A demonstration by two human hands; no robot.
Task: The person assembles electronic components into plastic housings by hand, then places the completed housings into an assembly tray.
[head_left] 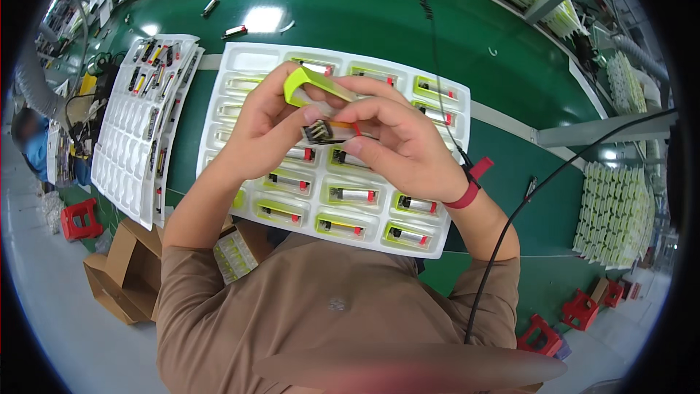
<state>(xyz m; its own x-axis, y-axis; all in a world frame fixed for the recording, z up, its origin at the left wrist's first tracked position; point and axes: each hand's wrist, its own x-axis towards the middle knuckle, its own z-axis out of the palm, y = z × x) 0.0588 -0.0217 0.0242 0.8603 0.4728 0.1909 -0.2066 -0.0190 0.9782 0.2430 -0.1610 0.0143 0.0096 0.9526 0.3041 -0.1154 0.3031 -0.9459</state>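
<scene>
My left hand (pixel 262 131) grips a lime-green and clear plastic casing (pixel 297 85) between thumb and fingers, its wide end facing left. Just below it, my right hand (pixel 405 142) pinches a small battery assembly (pixel 319 132) with dark metal contacts at its left end and an orange-red part. The two pieces are close together; whether they touch is hidden by my fingers. Under both hands lies a white moulded tray (pixel 255 52). Its compartments hold several lime-edged clear casings (pixel 354 195), many with a silver, black and red battery assembly inside.
White trays (pixel 120 153) with loose battery assemblies stand at left. More assemblies (pixel 235 31) lie on the green table (pixel 328 0). Stacked lime casings (pixel 612 211) sit at right. A black cable (pixel 547 186) crosses my right arm. Cardboard box (pixel 131 270), red stools (pixel 82 219) and a person (pixel 35 149) are beyond.
</scene>
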